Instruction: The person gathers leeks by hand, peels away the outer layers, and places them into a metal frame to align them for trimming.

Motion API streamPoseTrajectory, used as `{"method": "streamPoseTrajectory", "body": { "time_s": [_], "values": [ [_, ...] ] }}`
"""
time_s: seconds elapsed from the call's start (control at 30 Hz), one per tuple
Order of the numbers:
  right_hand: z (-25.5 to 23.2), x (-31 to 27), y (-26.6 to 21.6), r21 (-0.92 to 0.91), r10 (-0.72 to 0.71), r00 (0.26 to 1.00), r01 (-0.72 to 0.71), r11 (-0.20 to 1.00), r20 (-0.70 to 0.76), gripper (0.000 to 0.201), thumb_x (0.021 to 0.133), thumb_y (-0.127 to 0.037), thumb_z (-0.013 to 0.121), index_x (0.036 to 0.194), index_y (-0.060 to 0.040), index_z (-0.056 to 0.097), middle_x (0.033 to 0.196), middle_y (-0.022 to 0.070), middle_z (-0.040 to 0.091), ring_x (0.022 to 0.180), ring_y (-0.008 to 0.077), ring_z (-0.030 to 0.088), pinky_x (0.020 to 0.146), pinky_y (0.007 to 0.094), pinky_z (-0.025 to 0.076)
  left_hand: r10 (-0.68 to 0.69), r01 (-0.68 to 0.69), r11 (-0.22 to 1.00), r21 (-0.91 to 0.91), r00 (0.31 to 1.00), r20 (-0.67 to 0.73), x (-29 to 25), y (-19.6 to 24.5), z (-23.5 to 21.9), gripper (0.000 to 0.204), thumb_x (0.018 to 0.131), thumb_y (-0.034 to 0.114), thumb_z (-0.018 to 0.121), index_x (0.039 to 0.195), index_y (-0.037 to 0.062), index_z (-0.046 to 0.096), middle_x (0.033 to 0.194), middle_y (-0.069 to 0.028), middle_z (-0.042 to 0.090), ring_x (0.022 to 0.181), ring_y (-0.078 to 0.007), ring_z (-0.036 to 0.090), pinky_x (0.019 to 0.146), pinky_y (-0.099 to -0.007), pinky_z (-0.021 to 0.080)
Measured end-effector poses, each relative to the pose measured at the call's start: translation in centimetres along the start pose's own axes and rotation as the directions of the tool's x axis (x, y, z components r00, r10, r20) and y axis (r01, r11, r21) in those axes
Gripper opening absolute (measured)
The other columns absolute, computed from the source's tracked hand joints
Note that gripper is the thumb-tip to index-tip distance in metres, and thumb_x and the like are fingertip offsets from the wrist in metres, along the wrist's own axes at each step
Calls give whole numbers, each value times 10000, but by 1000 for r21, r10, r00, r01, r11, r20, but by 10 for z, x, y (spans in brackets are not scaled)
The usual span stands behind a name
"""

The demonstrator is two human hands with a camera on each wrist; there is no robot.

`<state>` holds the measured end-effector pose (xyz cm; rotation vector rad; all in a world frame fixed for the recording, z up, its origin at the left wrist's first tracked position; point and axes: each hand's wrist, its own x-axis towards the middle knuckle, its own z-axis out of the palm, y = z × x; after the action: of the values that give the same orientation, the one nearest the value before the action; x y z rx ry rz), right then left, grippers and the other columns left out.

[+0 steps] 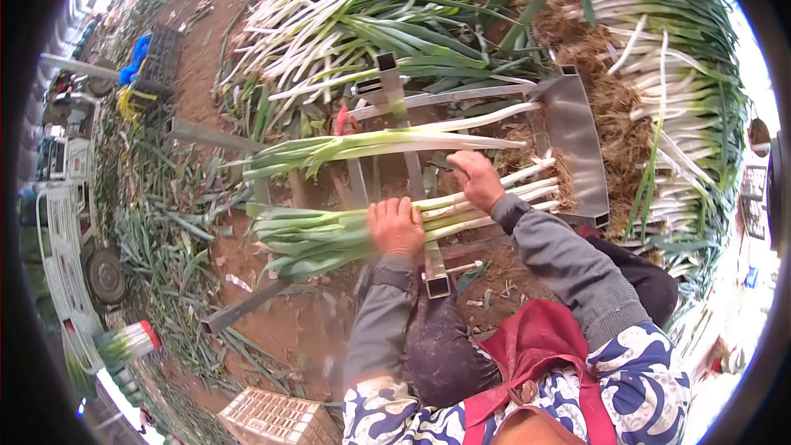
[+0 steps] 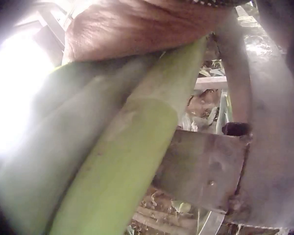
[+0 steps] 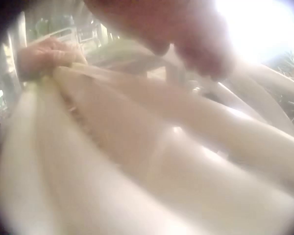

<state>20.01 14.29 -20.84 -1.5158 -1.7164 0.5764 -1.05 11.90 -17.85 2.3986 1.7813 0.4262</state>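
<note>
A bundle of long green onions (image 1: 317,235) lies across a metal frame (image 1: 414,169), leaves to the left and rooted white ends to the right. My left hand (image 1: 396,225) grips the bundle from above where green turns to white; the left wrist view shows the palm (image 2: 132,29) against the thick green stalks (image 2: 132,147). Above the white stalks (image 3: 137,127) my right hand (image 1: 478,181) holds nothing, its fingers loosely bent. A few separate green onions (image 1: 387,144) lie on the frame beyond both hands.
Loose green onions (image 1: 321,33) are heaped behind the frame. At the right stands a long row of green onions (image 1: 667,91) with brown roots. A metal plate (image 1: 577,148) closes the frame's right end. A pale plastic crate (image 1: 276,419) sits at the lower left, and leaf scraps litter the soil.
</note>
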Motion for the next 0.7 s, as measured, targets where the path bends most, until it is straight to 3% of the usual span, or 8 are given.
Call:
{"method": "streamPoseTrajectory", "body": {
  "time_s": [0.03,0.1,0.2,0.3,0.4,0.5,0.63,0.7],
  "values": [
    [6,10,2,-163,10,1000,-9,987,2,292,784,-99,582,1068,-46,615,1064,149,614,1032,322,566,897,407,445,-1,1,1000,-1,1000,-2,1,2,0,240,788,278,621,957,108,639,956,-68,594,998,-283,530,992,-471,339],
    [17,20,4,-322,75,997,-63,945,26,339,796,-143,587,1120,-46,589,1144,135,583,1109,294,524,934,407,408,-13,13,1000,13,1000,-11,2,1,-2,238,781,278,626,949,109,641,958,-69,595,995,-283,532,986,-473,345],
    [25,24,-6,-453,43,997,-70,889,-69,426,787,-181,612,1195,-67,562,1194,115,540,1156,287,470,994,440,313,-11,10,1000,-15,998,-65,2,-1,-1,252,769,266,633,957,98,642,967,-70,594,993,-280,534,981,-472,350],
    [31,31,-10,-490,12,993,-67,869,-114,515,697,-126,661,1202,-106,557,1211,111,486,1174,297,421,986,449,293,-27,22,998,-53,996,-87,0,0,3,262,748,253,647,953,90,634,973,-66,584,1007,-277,525,989,-467,342],
    [34,38,-12,-433,89,990,-128,892,-109,546,647,-101,681,1181,-119,567,1151,106,489,1123,297,435,964,444,301,-32,21,995,-93,992,-121,1,0,4,255,740,249,654,936,90,618,970,-68,559,1021,-279,510,999,-467,334],
    [34,40,-11,-492,98,993,-116,863,-62,545,628,-81,683,1160,-126,571,1105,103,491,1079,291,447,946,441,305,-57,43,992,-122,992,-114,0,1,2,241,736,241,658,918,87,623,1004,-79,538,1038,-285,496,998,-463,333],
    [43,34,-12,-436,-13,978,-80,897,-206,509,633,-88,685,1131,-129,586,1086,87,500,1072,285,451,942,443,307,-62,50,993,-108,992,-111,1,2,-2,252,727,230,666,935,89,647,964,-71,536,986,-289,502,970,-454,350],
    [38,35,-12,-488,55,991,-109,866,-125,517,647,-111,701,1150,-141,584,1081,80,503,1063,280,453,934,442,308,-62,48,992,-116,991,-119,0,2,0,252,722,228,670,930,88,648,958,-71,535,983,-290,502,968,-457,351]
  ]
}}
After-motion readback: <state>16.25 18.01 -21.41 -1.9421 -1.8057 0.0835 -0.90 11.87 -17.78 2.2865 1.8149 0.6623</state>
